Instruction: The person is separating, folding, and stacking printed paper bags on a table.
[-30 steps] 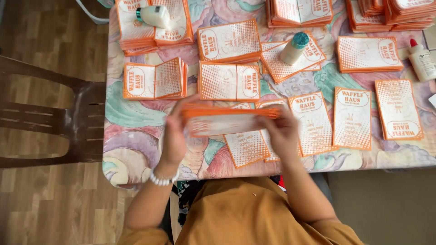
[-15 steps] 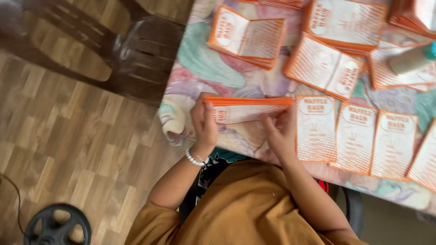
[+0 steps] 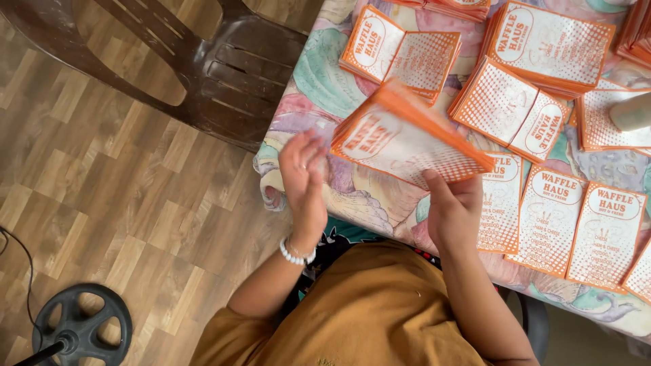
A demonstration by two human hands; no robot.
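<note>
My right hand grips a thick stack of orange-and-white printed cards by its near right corner and holds it tilted above the table's near-left part. My left hand, with a white bead bracelet at the wrist, hovers just left of the stack with fingers apart, holding nothing. More stacks of the same cards lie on the table beyond it. Single orange cards lie side by side to the right of my right hand.
The table wears a pastel patterned cloth. A dark brown plastic chair stands left of the table on wood-pattern flooring. A black round stand base sits at the lower left. A pale cylindrical bottle lies at the right edge.
The stack was held flat in both hands; now my left hand has let go and my right hand tilts it up. The view has swung left and closer.
</note>
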